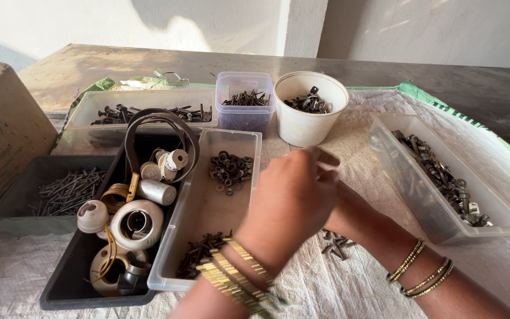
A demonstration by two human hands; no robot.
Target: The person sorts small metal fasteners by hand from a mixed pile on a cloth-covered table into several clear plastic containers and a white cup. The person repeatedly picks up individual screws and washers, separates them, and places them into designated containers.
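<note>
Loose screws (336, 243), small dark heap on the woven sack over our worktop, lying just beneath our crossed hands.
Our left hand (293, 204) hovers nearest above, fingers half curled, empty as far as shown; right hand (340, 217) tucked behind it, grip hidden. Beyond: clear tray (240, 140) of washers, white tub (302, 133).

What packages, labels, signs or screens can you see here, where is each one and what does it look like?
Cardboard box: far left edge of the table, brown, boxy, dark print on its side.
Woven sack: spread under the trays, white with a green edge.
No signs or screens.
</note>
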